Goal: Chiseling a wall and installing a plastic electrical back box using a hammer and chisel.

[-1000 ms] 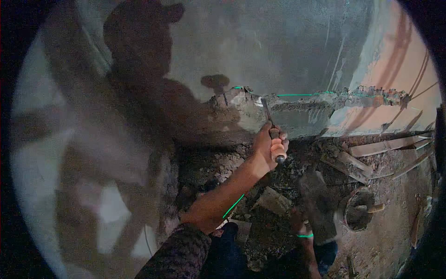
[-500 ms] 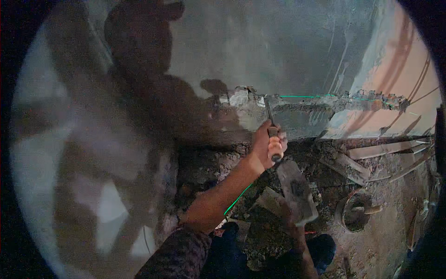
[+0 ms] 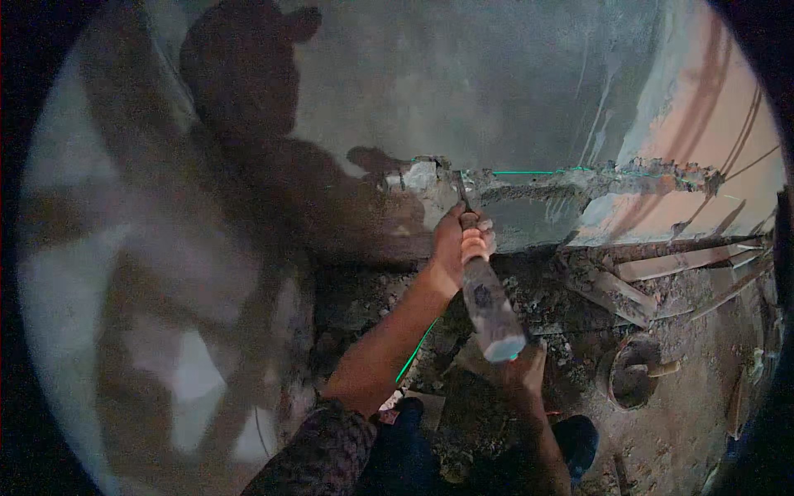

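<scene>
My left hand (image 3: 449, 248) is wrapped round the orange handle of a chisel (image 3: 474, 243). The chisel's metal blade points up at the broken edge of a rough groove (image 3: 542, 190) chipped along the grey wall. A heavy hammer (image 3: 490, 307) with a long, worn block head lies in line with the chisel, its front end at or very near the handle's butt. Below the head, my right hand (image 3: 527, 374) is closed round the hammer's handle, which is mostly hidden. A green laser line (image 3: 521, 173) runs along the groove's upper edge.
Rubble and dirt (image 3: 380, 285) lie along the wall's foot. Wooden planks (image 3: 686, 262) lie at the right. A round container (image 3: 619, 384) with a wooden-handled tool (image 3: 662, 369) stands on the floor. My shadow (image 3: 248, 74) darkens the wall at the left.
The hammer has swung up and left, from below the chisel to its butt, and my right hand has come into clearer view. The left hand and chisel have shifted slightly left and up.
</scene>
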The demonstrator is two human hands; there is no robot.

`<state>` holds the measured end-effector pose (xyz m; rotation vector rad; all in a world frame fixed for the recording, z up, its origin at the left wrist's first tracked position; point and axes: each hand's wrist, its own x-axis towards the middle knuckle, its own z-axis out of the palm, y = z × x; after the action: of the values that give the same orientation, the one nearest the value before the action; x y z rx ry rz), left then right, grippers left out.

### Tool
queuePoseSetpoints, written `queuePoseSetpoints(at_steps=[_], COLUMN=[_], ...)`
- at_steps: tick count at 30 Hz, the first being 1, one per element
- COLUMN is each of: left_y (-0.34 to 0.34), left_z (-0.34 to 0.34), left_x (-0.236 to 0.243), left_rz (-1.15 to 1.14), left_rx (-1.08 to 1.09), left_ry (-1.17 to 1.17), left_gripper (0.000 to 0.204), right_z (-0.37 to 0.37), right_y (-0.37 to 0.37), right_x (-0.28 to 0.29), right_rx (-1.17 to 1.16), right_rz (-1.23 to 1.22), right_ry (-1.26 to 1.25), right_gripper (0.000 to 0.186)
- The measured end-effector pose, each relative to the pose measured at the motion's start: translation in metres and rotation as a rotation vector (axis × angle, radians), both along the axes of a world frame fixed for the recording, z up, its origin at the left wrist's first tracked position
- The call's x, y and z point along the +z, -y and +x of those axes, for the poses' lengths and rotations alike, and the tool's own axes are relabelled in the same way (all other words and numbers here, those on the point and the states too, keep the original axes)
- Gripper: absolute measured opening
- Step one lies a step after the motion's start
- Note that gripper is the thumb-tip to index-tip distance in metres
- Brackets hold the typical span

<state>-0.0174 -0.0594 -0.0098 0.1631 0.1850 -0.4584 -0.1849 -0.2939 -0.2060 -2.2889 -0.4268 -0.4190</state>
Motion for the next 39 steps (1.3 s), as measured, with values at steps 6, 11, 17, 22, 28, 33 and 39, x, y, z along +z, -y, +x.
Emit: queuePoseSetpoints(at_steps=[6,11,17,22,28,33,39], left_y=[-0.003,0.001,0.017,0.023,0.032,0.031,0.054], left_z=[-0.003,0.003,0.015,-0.005,0.006,0.016,-0.011], left_x=[-0.028,-0.024,-0.011,-0.014,-0.011,-0.009,-0.010], left_rz=[-0.021,-0.280,0.269,0.156,0.059,0.046,0.264], left_rx=[-0.080,-0.188,-0.005,-0.028,-0.036,-0.079,-0.104], left_ry=[0.027,0.018,0.003,0.052,-0.011,-0.062,0.068], left_gripper=[0.040,0.038,0.037,0.036,0.031,0.033,0.036], right_z=[-0.029,-0.010,0.004,-0.013,0.005,-0.010,-0.027], right_y=[-0.009,-0.013,-0.006,-0.007,-0.005,-0.006,-0.015], right_x=[0.032,0.056,0.064,0.060,0.059,0.047,0.020], right_rx=[0.145,0.150,0.108,0.096,0.122,-0.048,0.112], right_rz=[0.822,0.922,0.549,0.773,1.029,0.158,0.798], right_ry=[-0.503,-0.553,-0.629,-0.599,-0.594,-0.434,-0.724], right_gripper=[0.049,0.049,0.049,0.053,0.055,0.057,0.057])
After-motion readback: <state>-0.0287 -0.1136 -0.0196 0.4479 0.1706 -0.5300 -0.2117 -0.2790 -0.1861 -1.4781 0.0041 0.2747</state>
